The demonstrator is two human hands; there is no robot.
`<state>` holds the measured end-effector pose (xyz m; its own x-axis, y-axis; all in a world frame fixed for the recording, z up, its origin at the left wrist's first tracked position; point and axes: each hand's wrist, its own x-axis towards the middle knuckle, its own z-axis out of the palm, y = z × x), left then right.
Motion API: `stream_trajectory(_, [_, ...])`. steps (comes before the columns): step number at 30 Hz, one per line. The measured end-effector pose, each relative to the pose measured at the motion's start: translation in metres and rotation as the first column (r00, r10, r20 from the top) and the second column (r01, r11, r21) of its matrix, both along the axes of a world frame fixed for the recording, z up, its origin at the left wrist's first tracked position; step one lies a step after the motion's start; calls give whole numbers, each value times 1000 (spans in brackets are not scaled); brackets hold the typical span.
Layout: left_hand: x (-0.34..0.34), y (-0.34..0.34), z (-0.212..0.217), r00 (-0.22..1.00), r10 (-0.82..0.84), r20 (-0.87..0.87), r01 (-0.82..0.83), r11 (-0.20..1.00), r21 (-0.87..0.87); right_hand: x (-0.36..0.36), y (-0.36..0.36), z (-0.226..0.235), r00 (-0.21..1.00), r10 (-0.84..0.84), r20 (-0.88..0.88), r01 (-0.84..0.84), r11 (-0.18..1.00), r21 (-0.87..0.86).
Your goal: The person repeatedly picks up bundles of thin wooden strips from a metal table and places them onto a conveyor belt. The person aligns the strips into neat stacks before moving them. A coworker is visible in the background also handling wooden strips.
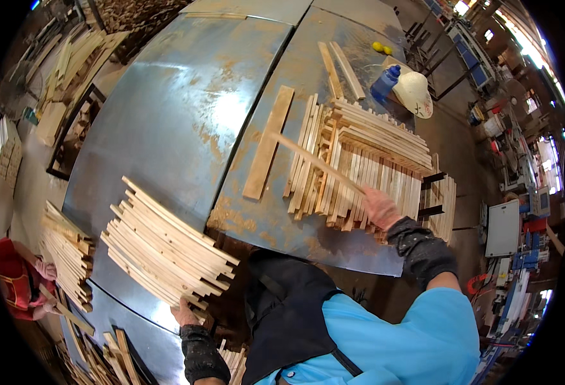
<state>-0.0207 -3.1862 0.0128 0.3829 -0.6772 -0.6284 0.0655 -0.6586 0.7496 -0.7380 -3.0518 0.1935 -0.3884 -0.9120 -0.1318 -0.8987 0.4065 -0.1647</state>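
Observation:
My right hand (382, 209) is closed around the near end of a thin wooden strip (321, 163). That strip slants up and left over a stack of wooden strips (369, 179), its far end near a wide flat board (269, 144) on the metal table. On the left, my left hand (184, 313) grips at the near edge of a row of pale wooden strips (164, 247), its fingers partly hidden, apparently pinching an end strip. The row lies side by side with uneven ends.
Two loose wooden pieces (340, 70), a blue bottle (385, 83), a pale hat (414, 95) and yellow round things (381, 48) lie at the far right. A gap (257, 109) divides the metal tabletops. A person in red (23, 276) handles wood at the left.

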Motion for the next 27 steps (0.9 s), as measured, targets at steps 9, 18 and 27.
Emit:
stream_trajectory(9, [-6, -2, -22, 995, -24, -99, 28, 999, 36, -200, 75, -34, 783, -403, -473, 522, 840, 148])
stream_trajectory(18, [-14, -18, 25, 800, -333, 499, 130, 908, 398, -200, -6, -33, 604, -642, -472, 797, 483, 363])
stream_trajectory(27, [-14, -7, 14, 835, -246, 492, 48, 923, 381, -226, -30, -85, 667, -690, -282, 745, 610, 271])
